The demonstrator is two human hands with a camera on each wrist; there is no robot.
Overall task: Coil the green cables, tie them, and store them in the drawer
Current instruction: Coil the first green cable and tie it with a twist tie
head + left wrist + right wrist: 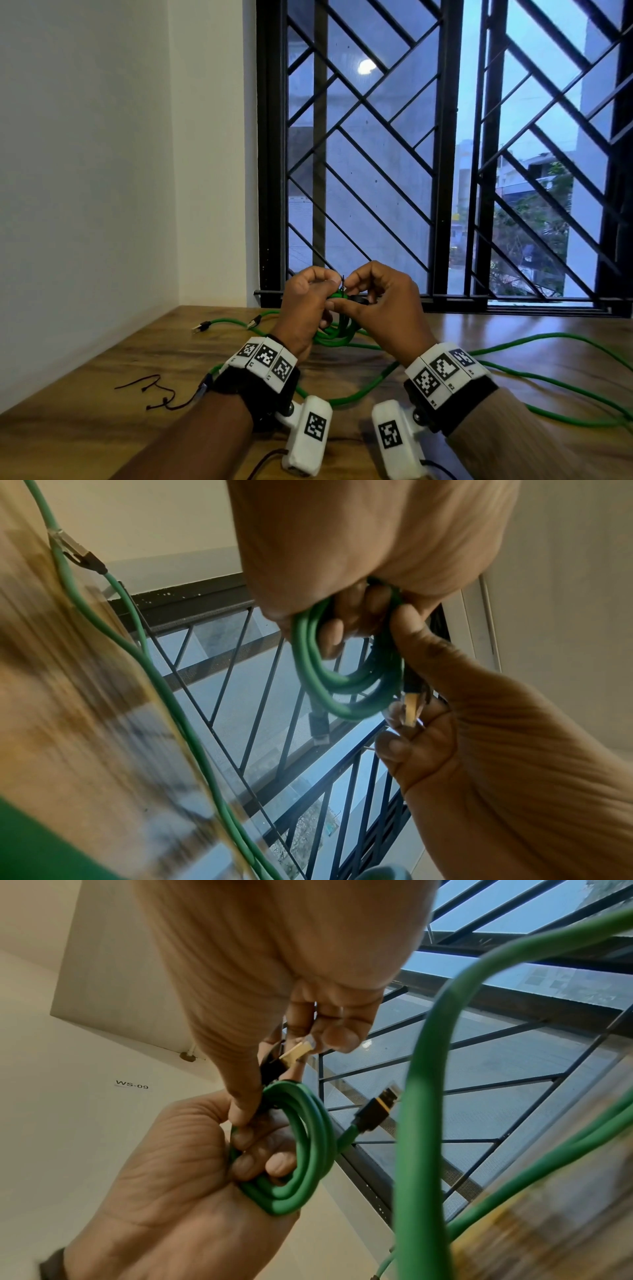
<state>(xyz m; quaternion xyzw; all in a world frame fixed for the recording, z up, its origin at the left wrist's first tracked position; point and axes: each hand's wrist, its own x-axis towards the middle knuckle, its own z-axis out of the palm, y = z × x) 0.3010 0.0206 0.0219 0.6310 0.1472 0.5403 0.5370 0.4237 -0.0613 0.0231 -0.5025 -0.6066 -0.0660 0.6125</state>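
A small coil of green cable is held up above the wooden table between both hands. My left hand grips the coil with its fingers curled through the loops. My right hand pinches the coil's top, where a thin dark tie sticks up between the fingertips. The coil's gold plug lies between the right hand's fingers, and it shows as the gold plug in the left wrist view too. The other plug hangs free beside the coil.
Long loose green cables sprawl over the table to the right and under my wrists. Two cable plugs lie at the back left. Thin dark ties lie at the front left. A barred window stands behind the table.
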